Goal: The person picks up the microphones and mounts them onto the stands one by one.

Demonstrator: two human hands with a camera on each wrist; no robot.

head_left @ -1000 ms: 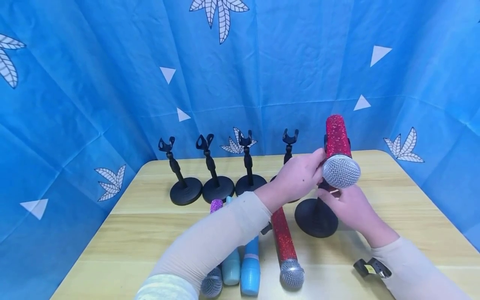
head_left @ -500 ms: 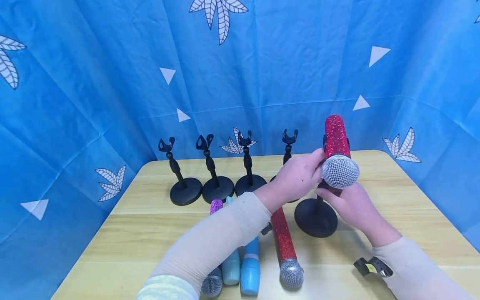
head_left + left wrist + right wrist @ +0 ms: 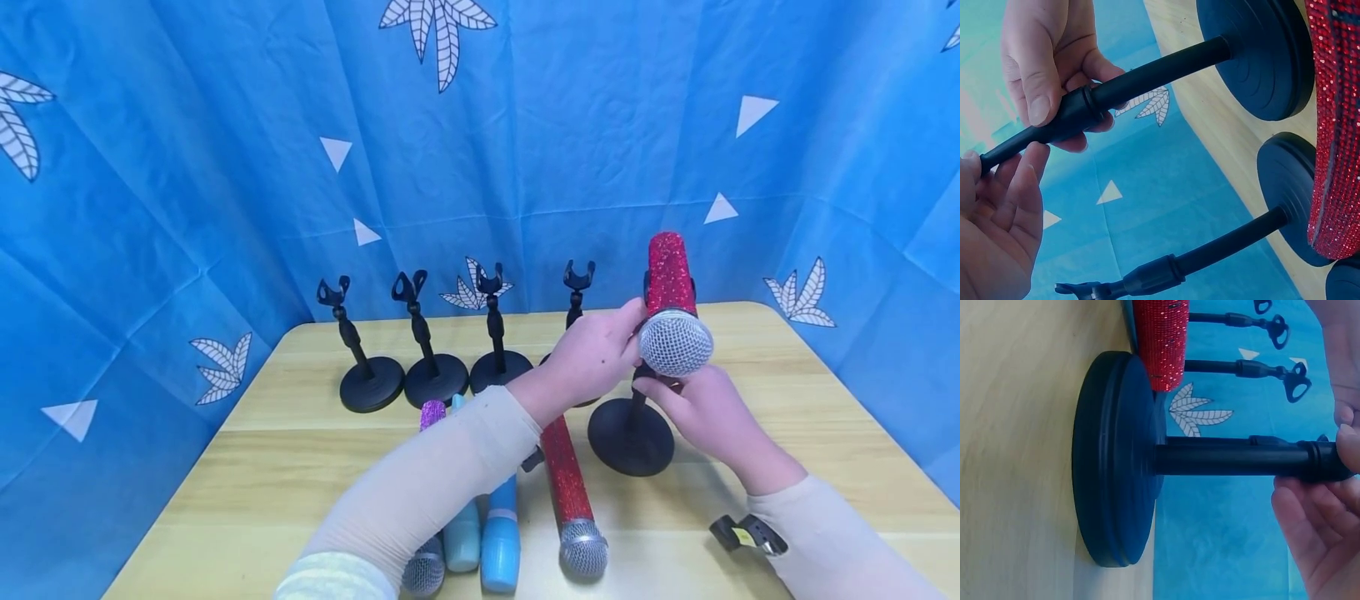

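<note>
2 hands (image 3: pixel 596 350) around 1 black stand (image 3: pixel 1210 461), red microphone (image 3: pixel 671 279) in its clip (image 3: pixel 693 289)

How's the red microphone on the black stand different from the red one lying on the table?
The stand microphone is raised on a black stand; the table microphone lies on the table. The stand microphone's head faces us; the table microphone shows its long side. Both have sparkly red handles and silver mesh heads.

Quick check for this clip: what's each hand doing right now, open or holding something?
Left hand: closed, pinching the upper rod of the microphone stand.
Right hand: closed, gripping the collar below it.
</note>
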